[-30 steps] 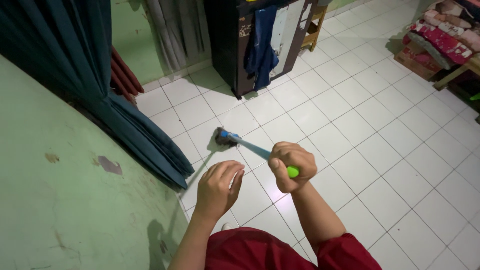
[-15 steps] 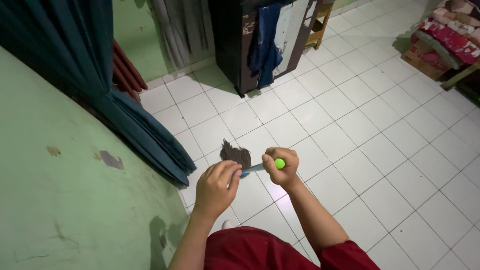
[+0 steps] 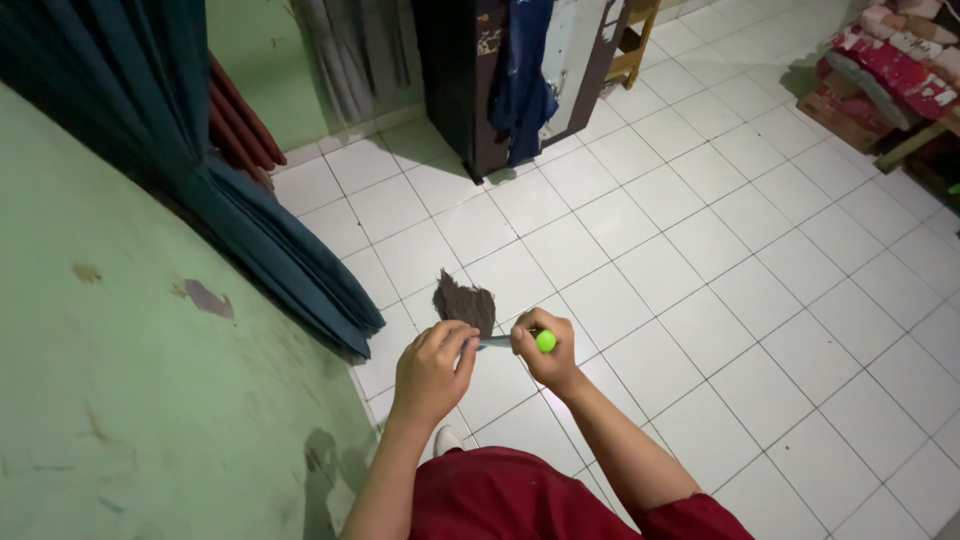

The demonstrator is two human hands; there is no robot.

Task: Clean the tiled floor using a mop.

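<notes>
A broom (image 3: pixel 478 318) is held out over the white tiled floor (image 3: pixel 700 260), and both hands are on it. The right hand (image 3: pixel 545 348) is wrapped tight around the top of the handle, fingers curled shut, with the bright green end cap (image 3: pixel 545 341) seen poking out of the fist. The left hand (image 3: pixel 434 368) is placed just beside it, lower on the pale blue shaft; its fingers are bent around the shaft, though how firmly it is clamped cannot be told from this angle. The two hands are kept close together, almost touching.

The dark bristle head (image 3: pixel 464 303) is fanned out against the tiles just beyond the hands, near the foot of the green wall (image 3: pixel 120 400). A dark teal curtain (image 3: pixel 270 260) is seen hanging along that wall, its hem gathered near the bristles but apart from them. Red fabric (image 3: pixel 530 500) is worn by the person and fills the bottom of the view. Farther off, a dark cabinet (image 3: pixel 460 90) is stood on the tiles with blue cloth (image 3: pixel 520 90) draped over its front, and a pile of folded bedding (image 3: pixel 890 60) is stacked at the far right.
</notes>
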